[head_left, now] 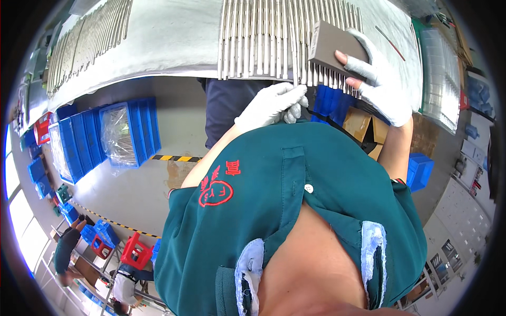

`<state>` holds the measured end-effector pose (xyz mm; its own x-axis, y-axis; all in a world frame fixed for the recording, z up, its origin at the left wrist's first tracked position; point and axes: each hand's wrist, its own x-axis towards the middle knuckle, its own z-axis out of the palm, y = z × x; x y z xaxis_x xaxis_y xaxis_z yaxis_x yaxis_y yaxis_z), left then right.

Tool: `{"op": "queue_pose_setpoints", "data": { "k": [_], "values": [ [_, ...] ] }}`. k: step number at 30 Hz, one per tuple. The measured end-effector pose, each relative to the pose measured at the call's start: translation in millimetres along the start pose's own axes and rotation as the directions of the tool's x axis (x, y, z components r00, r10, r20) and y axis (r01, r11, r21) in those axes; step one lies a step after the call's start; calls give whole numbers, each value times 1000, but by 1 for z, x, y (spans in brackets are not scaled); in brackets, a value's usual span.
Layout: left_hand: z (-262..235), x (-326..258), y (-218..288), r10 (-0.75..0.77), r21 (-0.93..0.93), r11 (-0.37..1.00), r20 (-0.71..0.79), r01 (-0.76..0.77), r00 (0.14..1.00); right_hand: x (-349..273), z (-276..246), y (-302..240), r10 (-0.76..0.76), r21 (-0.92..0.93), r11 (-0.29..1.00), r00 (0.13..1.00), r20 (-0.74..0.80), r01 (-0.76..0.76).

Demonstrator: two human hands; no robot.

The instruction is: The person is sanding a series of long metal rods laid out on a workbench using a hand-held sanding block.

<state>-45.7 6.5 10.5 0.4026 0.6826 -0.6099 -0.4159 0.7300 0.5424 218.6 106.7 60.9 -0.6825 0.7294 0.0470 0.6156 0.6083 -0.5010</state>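
Observation:
My right hand [383, 84] wears a white glove with some fingertips bare. It grips a flat grey-brown rectangular block [337, 46] held over the right part of a row of metal rods [258, 37]. The rods lie side by side on the pale-covered table, their near ends at its front edge. My left hand [274, 104], also in a white glove, is closed at that edge. Its thumb and fingers pinch the near end of one metal rod [296, 58], left of the block. The curled fingers partly hide that end.
More metal rods [89, 42] lie at the table's far left. A thin reddish stick [390, 43] is at the right, near clear plastic trays [440, 79]. Blue crates [132, 131] and an open cardboard box [358, 125] stand below the table. Other people [124, 287] work behind at lower left.

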Motion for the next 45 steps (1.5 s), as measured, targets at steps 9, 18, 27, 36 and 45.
{"op": "queue_pose_setpoints", "data": {
  "k": [9,18,27,36,45],
  "values": [
    [-6,7,-4,63,172,983,-31,-56,998,32,8,-32,-267,-79,959,961,74,273],
    [-10,1,1,89,305,949,-27,-76,996,-10,-27,7,117,-54,990,979,-169,-128],
    [-23,-1,0,128,306,932,224,-195,966,-3,-20,55,422,983,156,893,-156,98],
    [-29,-6,4,207,388,889,130,-242,970,22,-15,140,489,874,-335,858,-158,351],
    [-30,-14,9,148,405,895,130,-189,980,31,-19,84,550,891,-132,780,-298,434]
  ]
}}
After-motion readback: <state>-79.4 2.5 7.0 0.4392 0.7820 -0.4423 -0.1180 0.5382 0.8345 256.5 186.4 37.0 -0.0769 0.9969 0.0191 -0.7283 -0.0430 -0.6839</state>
